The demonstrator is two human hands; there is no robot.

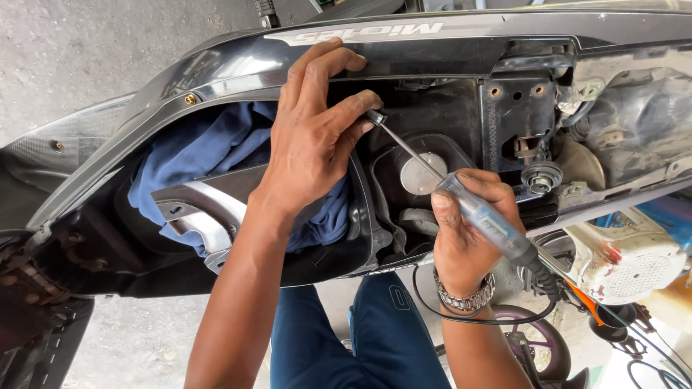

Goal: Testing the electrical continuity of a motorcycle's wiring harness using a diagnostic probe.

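Clear-handled test probe (461, 202), thin metal shaft

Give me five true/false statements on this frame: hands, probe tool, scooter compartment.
1. The right hand grips a clear-handled probe tool with a cord at its end. True.
2. The left hand holds a hammer. False: its fingertips pinch the tool's metal tip.
3. A blue cloth lies inside the scooter compartment. True.
4. A metal watch sits on the left wrist. False: it is on the right wrist.
5. The blue cloth lies outside the scooter, on the ground. False: it is inside the compartment.
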